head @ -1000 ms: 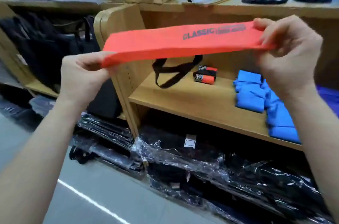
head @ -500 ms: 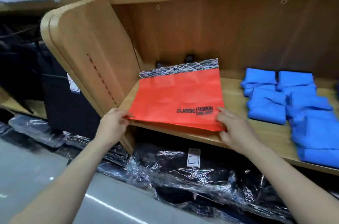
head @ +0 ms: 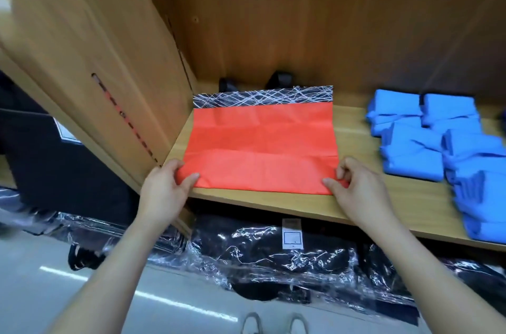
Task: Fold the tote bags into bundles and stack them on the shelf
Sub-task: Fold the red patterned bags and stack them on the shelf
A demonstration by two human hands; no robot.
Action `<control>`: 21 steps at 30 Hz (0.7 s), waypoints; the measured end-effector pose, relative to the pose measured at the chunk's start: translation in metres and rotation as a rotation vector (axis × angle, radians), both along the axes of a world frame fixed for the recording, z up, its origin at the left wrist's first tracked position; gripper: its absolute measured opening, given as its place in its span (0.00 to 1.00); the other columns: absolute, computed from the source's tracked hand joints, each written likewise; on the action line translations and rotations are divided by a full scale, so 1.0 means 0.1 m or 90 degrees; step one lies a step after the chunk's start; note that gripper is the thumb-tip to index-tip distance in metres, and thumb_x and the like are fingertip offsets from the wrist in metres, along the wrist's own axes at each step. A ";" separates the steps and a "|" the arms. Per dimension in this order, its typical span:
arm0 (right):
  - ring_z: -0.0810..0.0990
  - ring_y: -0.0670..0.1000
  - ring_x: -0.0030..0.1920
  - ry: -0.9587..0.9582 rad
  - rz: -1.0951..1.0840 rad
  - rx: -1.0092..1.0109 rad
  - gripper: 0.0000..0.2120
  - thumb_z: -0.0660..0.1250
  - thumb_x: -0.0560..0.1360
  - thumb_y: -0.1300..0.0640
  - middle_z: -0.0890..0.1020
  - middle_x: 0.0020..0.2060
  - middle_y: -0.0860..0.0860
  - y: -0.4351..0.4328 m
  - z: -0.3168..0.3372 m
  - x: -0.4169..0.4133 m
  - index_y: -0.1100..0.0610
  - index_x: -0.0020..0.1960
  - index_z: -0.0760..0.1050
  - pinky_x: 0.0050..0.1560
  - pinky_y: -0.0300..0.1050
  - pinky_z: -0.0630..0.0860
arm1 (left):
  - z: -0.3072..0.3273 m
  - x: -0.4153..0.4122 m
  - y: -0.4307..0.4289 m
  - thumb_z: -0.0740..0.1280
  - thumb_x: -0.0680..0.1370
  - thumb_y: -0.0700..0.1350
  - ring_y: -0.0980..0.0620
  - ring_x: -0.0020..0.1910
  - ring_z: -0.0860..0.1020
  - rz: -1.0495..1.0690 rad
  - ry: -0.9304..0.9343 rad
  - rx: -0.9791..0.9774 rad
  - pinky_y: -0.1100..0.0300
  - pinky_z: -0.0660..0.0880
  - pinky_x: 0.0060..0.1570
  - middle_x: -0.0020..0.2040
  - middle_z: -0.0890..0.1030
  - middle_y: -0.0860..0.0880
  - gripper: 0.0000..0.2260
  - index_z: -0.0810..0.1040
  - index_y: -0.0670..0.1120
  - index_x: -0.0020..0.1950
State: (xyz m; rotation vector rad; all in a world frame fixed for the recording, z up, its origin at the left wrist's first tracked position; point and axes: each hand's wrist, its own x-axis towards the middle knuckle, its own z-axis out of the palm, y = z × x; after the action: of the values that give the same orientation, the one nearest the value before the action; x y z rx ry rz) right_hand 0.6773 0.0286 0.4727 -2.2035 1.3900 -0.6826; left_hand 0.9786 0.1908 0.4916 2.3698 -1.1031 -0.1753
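Observation:
An orange tote bag (head: pixel 260 142) with a black, white-scribbled top band lies flat on the wooden shelf (head: pixel 364 202), its near edge folded up into a strip. My left hand (head: pixel 167 191) pinches the bag's near left corner. My right hand (head: pixel 356 183) pinches the near right corner. The bag's black handles (head: pixel 279 80) poke out behind the top band. Several folded blue bundles (head: pixel 438 147) lie in rows on the shelf's right side.
A wooden side panel (head: pixel 90 60) walls the shelf on the left and a wooden back panel stands behind it. Below the shelf lie black goods in clear plastic wrap (head: pixel 273 254). My shoes (head: pixel 273 322) stand on the grey floor.
The bag went from held stretched in the air to lying flat on the shelf. Its printed near edge is now folded over, and both hands hold the near corners.

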 end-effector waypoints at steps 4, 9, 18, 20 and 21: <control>0.74 0.54 0.41 0.057 0.006 -0.034 0.08 0.71 0.73 0.53 0.74 0.35 0.47 0.10 0.02 0.03 0.50 0.44 0.71 0.38 0.46 0.67 | 0.07 0.05 -0.01 0.66 0.79 0.48 0.45 0.44 0.74 -0.107 -0.052 0.036 0.55 0.68 0.42 0.40 0.75 0.52 0.14 0.74 0.43 0.62; 0.75 0.54 0.53 0.147 0.028 -0.042 0.13 0.67 0.77 0.51 0.81 0.43 0.49 0.17 0.03 0.02 0.48 0.61 0.78 0.48 0.50 0.76 | 0.01 0.16 -0.02 0.67 0.78 0.46 0.40 0.48 0.78 -0.192 -0.106 0.045 0.49 0.76 0.44 0.53 0.80 0.46 0.20 0.70 0.55 0.70; 0.77 0.57 0.64 0.343 0.159 -0.171 0.33 0.74 0.60 0.69 0.77 0.65 0.53 0.23 0.03 0.09 0.53 0.64 0.78 0.59 0.58 0.75 | -0.20 0.39 -0.07 0.49 0.80 0.60 0.51 0.77 0.59 -0.455 -0.181 0.175 0.51 0.57 0.74 0.77 0.57 0.55 0.26 0.61 0.55 0.77; 0.74 0.52 0.67 0.335 0.259 -0.144 0.31 0.72 0.66 0.62 0.75 0.68 0.50 0.20 0.04 0.06 0.55 0.69 0.73 0.65 0.54 0.71 | -0.22 0.42 -0.03 0.43 0.77 0.68 0.57 0.78 0.46 -0.484 -0.210 0.208 0.57 0.45 0.75 0.78 0.45 0.57 0.34 0.47 0.55 0.79; 0.69 0.48 0.70 0.325 0.282 -0.113 0.27 0.66 0.73 0.52 0.70 0.71 0.47 0.18 0.07 0.05 0.53 0.72 0.70 0.69 0.51 0.67 | -0.23 0.44 -0.02 0.43 0.76 0.70 0.58 0.77 0.45 -0.492 -0.226 0.213 0.58 0.45 0.74 0.78 0.44 0.57 0.35 0.46 0.55 0.80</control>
State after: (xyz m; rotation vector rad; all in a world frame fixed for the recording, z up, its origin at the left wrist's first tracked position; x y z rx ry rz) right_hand 0.6819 0.0463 0.4794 -2.8322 1.0072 -0.0843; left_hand 1.0228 0.1889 0.4685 2.1575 -2.2836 -0.2205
